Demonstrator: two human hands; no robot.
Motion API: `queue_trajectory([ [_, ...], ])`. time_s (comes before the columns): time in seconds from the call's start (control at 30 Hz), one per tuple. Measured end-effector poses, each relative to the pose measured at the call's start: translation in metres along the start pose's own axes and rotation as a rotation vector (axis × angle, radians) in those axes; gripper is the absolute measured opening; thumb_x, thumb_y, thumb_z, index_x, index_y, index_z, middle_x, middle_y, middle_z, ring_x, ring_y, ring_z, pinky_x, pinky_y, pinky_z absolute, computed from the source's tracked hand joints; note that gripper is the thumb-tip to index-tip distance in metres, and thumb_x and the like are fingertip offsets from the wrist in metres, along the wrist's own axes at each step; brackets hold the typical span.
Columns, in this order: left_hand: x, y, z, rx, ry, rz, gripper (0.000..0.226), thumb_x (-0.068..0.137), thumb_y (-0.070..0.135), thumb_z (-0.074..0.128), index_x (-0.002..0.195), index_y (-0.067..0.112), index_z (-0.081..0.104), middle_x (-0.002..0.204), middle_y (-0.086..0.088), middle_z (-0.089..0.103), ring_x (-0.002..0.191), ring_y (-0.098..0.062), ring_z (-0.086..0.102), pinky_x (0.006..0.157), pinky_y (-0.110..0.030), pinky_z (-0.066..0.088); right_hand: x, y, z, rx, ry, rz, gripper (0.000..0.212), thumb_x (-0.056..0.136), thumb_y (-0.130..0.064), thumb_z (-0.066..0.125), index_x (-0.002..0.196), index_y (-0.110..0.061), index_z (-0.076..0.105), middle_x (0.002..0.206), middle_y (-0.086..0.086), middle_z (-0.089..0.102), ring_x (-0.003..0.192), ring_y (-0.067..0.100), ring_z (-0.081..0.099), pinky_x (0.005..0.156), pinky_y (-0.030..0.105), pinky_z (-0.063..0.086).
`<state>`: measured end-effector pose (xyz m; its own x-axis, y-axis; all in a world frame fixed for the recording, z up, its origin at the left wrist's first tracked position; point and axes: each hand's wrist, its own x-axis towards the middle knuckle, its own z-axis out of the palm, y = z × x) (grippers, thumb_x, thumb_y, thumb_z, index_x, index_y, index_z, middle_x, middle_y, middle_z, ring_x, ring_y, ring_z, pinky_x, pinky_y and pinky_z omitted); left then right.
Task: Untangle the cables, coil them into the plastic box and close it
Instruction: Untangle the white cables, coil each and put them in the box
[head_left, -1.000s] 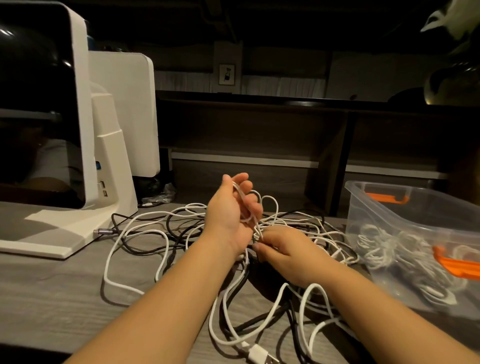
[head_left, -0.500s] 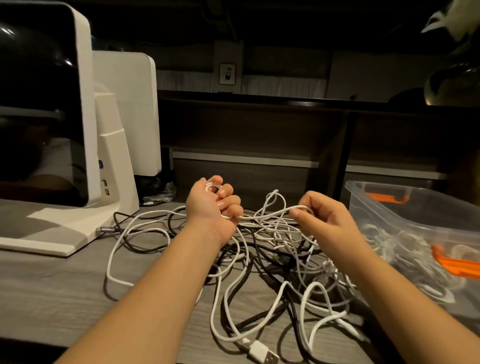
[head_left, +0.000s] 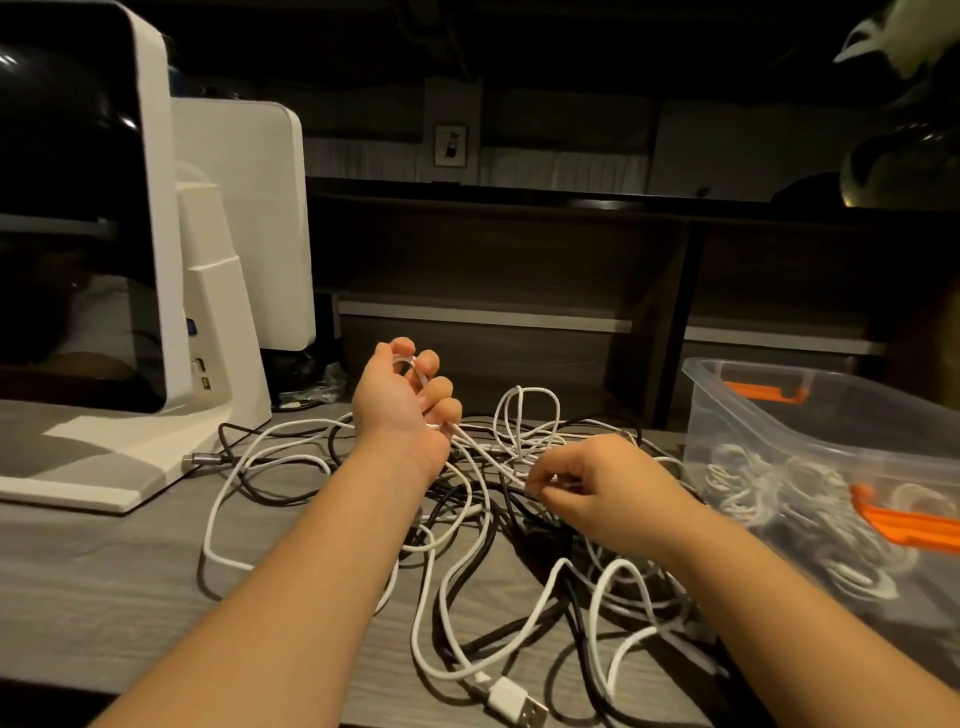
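The step in hand looks like coiling: one white cable (head_left: 470, 441) is being wound out of the tangle (head_left: 519, 545) while the rest waits. The left hand (head_left: 402, 405) is raised, palm toward the camera, fingers curled round a small loop of that cable, which shows between its fingers and runs down past its heel toward the right hand (head_left: 597, 493). The right hand sits lower and to the right of the left, knuckles up, thumb and fingertips pinching the same strand just above the pile.

Below and between both hands lie the mixed white and black cables on the desk (head_left: 104, 571), a white USB plug (head_left: 517, 701) nearest the camera. The box (head_left: 753, 415) stands just right of the right hand, open, with coiled white cables already inside; no lid can be made out, only orange clips.

The next move probably calls for feeding slack toward the left hand's loop while easing the strand free of crossings, since a hard pull could tighten a knot.
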<state>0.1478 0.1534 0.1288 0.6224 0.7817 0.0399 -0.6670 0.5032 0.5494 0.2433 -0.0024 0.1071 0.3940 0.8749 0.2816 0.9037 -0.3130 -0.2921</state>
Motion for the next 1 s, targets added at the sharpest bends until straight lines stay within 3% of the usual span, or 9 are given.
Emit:
queue_trajectory([
  [0.13,-0.002,-0.008,0.002,0.363,0.057,0.28,0.029,0.106,0.027,0.033,0.083,0.021,0.049,0.058,0.005,0.043,0.042,-0.008,0.027,0.039,-0.022,0.02,-0.003,-0.009,-0.001,0.053,-0.093,-0.158,0.012,0.09,-0.031,0.064,0.094,-0.03,0.074,0.084,-0.011,0.071,0.079,0.006,0.065,0.076,0.038,0.057],
  [0.27,0.001,-0.02,-0.004,1.043,-0.168,0.637,0.034,0.108,0.023,0.029,0.083,0.021,0.052,0.064,0.002,0.047,0.049,-0.003,0.039,0.049,-0.02,0.035,-0.006,-0.009,0.001,0.174,-0.128,-0.233,0.012,0.089,-0.029,0.065,0.095,-0.027,0.075,0.086,-0.009,0.071,0.08,0.007,0.066,0.076,0.035,0.057],
  [0.33,0.001,-0.023,-0.003,1.195,-0.281,0.514,0.038,0.109,0.029,0.027,0.086,0.02,0.055,0.067,0.001,0.051,0.05,0.0,0.042,0.054,-0.021,0.037,-0.008,-0.006,0.0,0.3,-0.071,-0.234,0.011,0.092,-0.023,0.065,0.096,-0.028,0.075,0.085,-0.01,0.07,0.079,0.005,0.065,0.075,0.027,0.055],
  [0.43,-0.004,-0.024,-0.001,1.247,-0.408,0.084,0.053,0.108,0.045,0.023,0.093,0.017,0.065,0.062,0.003,0.055,0.056,-0.008,0.048,0.06,-0.027,0.041,-0.007,-0.003,0.0,0.468,0.102,-0.219,0.015,0.094,-0.021,0.063,0.091,-0.032,0.074,0.073,-0.009,0.065,0.066,0.006,0.058,0.065,0.026,0.05],
  [0.53,-0.008,-0.022,-0.001,1.07,-0.513,-0.282,0.063,0.1,0.064,0.027,0.092,0.014,0.063,0.065,-0.002,0.053,0.053,-0.01,0.04,0.053,-0.022,0.032,-0.002,0.004,0.004,0.492,0.276,-0.162,0.009,0.094,-0.021,0.063,0.091,-0.028,0.068,0.068,-0.009,0.062,0.064,0.012,0.058,0.066,0.04,0.051],
  [0.6,-0.011,-0.02,-0.001,0.964,-0.618,-0.448,0.065,0.094,0.072,0.03,0.097,0.014,0.059,0.065,-0.002,0.052,0.047,-0.007,0.032,0.047,-0.018,0.019,0.0,0.007,0.006,0.523,0.348,-0.113,0.01,0.093,-0.018,0.064,0.091,-0.027,0.061,0.061,-0.01,0.057,0.057,0.009,0.052,0.057,0.033,0.047],
  [0.7,-0.015,-0.016,0.0,1.022,-0.686,-0.482,0.059,0.085,0.073,0.045,0.095,0.017,0.06,0.066,0.002,0.053,0.047,-0.005,0.033,0.046,-0.016,0.02,0.001,0.009,0.007,0.529,0.351,-0.074,0.01,0.094,-0.019,0.063,0.093,-0.029,0.062,0.065,-0.009,0.061,0.057,0.006,0.055,0.054,0.025,0.045],
  [0.83,-0.019,-0.021,0.0,1.105,-0.649,-0.439,0.038,0.096,0.055,0.05,0.095,0.018,0.06,0.06,0.005,0.052,0.044,-0.006,0.038,0.043,-0.016,0.031,0.005,0.011,0.008,0.456,0.353,-0.053,0.018,0.092,-0.016,0.057,0.088,-0.03,0.067,0.076,0.009,0.066,0.075,0.031,0.063,0.069,0.052,0.054],
  [1.0,-0.019,-0.025,0.001,1.073,-0.628,-0.467,0.034,0.1,0.051,0.048,0.097,0.017,0.055,0.056,0.007,0.042,0.04,-0.003,0.031,0.043,-0.017,0.02,0.007,0.014,0.008,0.461,0.378,-0.015,0.018,0.091,-0.013,0.058,0.084,-0.026,0.067,0.062,0.0,0.058,0.058,0.015,0.051,0.058,0.038,0.046],
])
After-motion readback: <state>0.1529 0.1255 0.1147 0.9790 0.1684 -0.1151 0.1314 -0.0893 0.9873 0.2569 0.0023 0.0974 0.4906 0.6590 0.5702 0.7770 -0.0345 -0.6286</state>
